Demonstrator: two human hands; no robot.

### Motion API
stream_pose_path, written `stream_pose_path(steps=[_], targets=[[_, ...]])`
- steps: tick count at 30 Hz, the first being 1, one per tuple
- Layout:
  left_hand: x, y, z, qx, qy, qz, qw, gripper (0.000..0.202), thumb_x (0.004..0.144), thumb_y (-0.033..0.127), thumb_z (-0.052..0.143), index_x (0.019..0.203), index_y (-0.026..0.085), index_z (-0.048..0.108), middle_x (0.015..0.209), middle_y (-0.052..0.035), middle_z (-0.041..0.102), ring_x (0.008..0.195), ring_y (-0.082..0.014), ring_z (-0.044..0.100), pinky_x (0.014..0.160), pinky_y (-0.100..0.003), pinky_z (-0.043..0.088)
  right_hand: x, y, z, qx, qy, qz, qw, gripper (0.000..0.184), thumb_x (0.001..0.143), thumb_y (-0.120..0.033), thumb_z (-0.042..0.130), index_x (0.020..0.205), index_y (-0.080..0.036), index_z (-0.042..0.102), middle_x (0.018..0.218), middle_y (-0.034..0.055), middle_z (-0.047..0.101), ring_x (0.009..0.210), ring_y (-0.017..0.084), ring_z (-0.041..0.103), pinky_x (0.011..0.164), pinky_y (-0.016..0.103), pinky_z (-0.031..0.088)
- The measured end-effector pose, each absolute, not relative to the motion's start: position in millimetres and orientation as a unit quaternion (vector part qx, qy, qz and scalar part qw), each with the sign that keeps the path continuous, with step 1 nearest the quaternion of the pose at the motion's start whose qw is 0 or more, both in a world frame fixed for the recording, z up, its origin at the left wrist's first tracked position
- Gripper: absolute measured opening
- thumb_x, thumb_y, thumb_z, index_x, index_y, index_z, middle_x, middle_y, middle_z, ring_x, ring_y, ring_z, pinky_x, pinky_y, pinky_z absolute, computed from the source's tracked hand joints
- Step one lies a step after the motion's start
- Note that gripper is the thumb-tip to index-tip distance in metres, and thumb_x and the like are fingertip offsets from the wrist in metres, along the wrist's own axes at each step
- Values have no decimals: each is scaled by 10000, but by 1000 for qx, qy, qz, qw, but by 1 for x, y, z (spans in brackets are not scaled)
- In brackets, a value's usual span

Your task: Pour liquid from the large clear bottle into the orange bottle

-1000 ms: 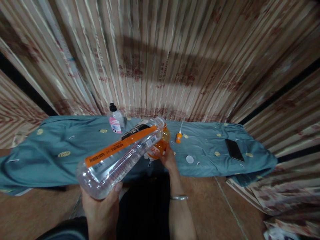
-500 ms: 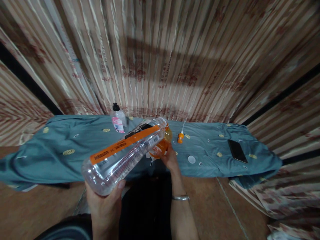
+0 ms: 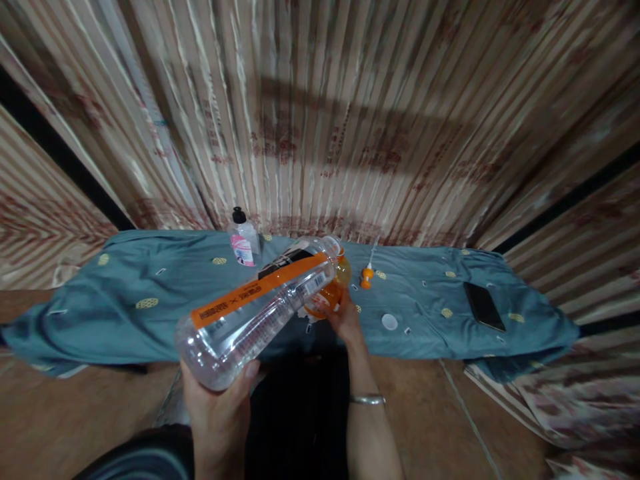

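Observation:
My left hand (image 3: 220, 410) grips the base of a large clear plastic bottle (image 3: 255, 310) with an orange label, tilted so its open neck points up and right. The neck meets the mouth of a small orange bottle (image 3: 333, 290) that stands on the teal cloth (image 3: 125, 300). My right hand (image 3: 345, 320), with a metal bangle on the wrist, is closed round that orange bottle from below. A white cap (image 3: 389, 322) lies on the cloth just right of it, and a small orange nozzle cap (image 3: 367, 276) stands behind.
A small clear bottle with a black cap and pink label (image 3: 243, 239) stands at the back left. A black phone (image 3: 483, 306) lies on the cloth at the right. Striped curtains hang behind, and brown floor tiles lie in front of the cloth.
The view has shifted slightly; both hands and bottles appear a little further right. The large bottle stays tilted against the orange bottle in the same way.

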State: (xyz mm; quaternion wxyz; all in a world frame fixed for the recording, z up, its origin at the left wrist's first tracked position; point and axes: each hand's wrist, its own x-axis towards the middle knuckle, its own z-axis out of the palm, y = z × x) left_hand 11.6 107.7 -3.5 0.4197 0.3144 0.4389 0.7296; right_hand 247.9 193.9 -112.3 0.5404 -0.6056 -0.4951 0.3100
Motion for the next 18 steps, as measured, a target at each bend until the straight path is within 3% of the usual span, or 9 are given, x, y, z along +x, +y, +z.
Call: stream_pose_path(steps=[9,18], targets=[[18,105,-5,312,430,743,406,968,596,428,1106,1469,297,709,1540,-134,702,1421,-419,687,1234,-643,517,244,191,-107,-614,-493,303,537,620,804,-425,913,1324,-253,621,1295,128,857,1225,377,822,1076,539,660],[18,108,7,298,450,728,423,999,506,465,1123,1401,256,732,1374,-147,759,1333,-439,717,1259,-743,434,247,194,-111,-613,-493,308,535,626,795,-452,929,1309,-257,631,1274,118,866,1171,361,834,1029,516,676]])
